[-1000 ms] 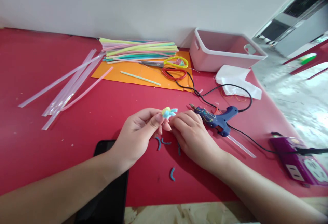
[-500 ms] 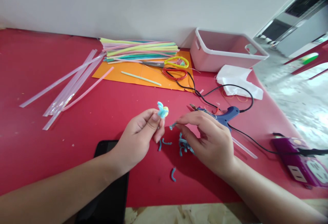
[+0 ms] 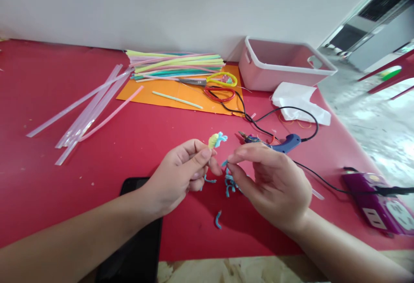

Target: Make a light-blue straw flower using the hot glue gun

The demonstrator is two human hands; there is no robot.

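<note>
Between thumb and fingers, my left hand (image 3: 184,175) pinches a small yellow and light-blue pipe-cleaner flower (image 3: 217,139). Its yellow part is at the left, its blue loops at the right. Close beside it, my right hand (image 3: 271,183) holds a short blue pipe-cleaner piece (image 3: 224,162) at its fingertips, apart from the flower. Below, a small heap of cut blue pipe-cleaner pieces (image 3: 230,186) is partly hidden by my right hand. A single curved piece (image 3: 218,220) lies nearer the front edge. Behind my right hand rests a blue glue gun (image 3: 287,144), partly covered.
A bundle of coloured pipe cleaners (image 3: 177,65) and scissors (image 3: 221,79) lie on an orange sheet (image 3: 145,93). Clear glue sticks (image 3: 93,110) are at left, a pink bin (image 3: 281,76) behind. A purple power strip (image 3: 365,203) stands right; a black phone (image 3: 142,240) lies under my left forearm.
My left hand has turned the flower, so its blue loops now point right and more yellow shows. My right hand has shifted slightly right with the blue piece.
</note>
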